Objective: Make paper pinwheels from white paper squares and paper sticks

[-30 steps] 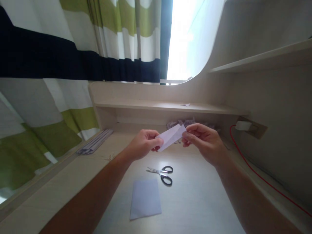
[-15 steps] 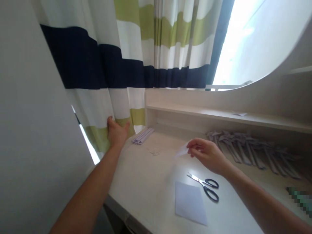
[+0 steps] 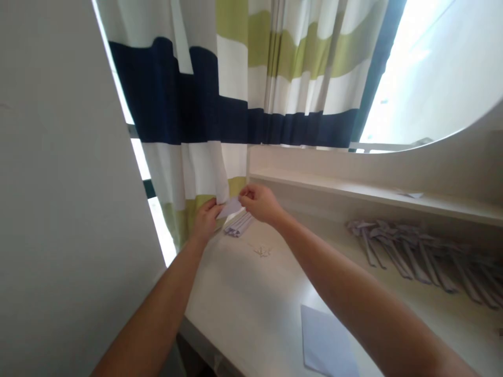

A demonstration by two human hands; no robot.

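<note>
Both hands meet at the far left corner of the pale worktop (image 3: 243, 293), close against the striped curtain (image 3: 220, 104). The left hand (image 3: 206, 220) is curled, its fingers closed on the lower left end of a small folded piece of white paper (image 3: 230, 208). The right hand (image 3: 259, 203) reaches across from the right and pinches the paper's upper right end between thumb and fingertips, the rest of its fingers bent inward. The paper is held in the air between the two hands, just above the worktop's back edge and right in front of the curtain's white and green bands.

Directly below the hands, a small bundle of rolled or folded paper strips (image 3: 238, 226) lies on the worktop beside the curtain. A little nearer the camera sits a tiny scrap of paper bits (image 3: 262, 251). Nearer still, on the right, a flat sheet of pale paper (image 3: 328, 345) lies on the worktop, partly crossed by the right forearm. Along the back of the worktop on the right, under a low shelf (image 3: 353, 191), many folded paper pieces (image 3: 416, 251) lie side by side in a long row. One more small scrap (image 3: 411, 195) rests on the shelf itself. A plain wall (image 3: 58, 209) fills the left of the view.
</note>
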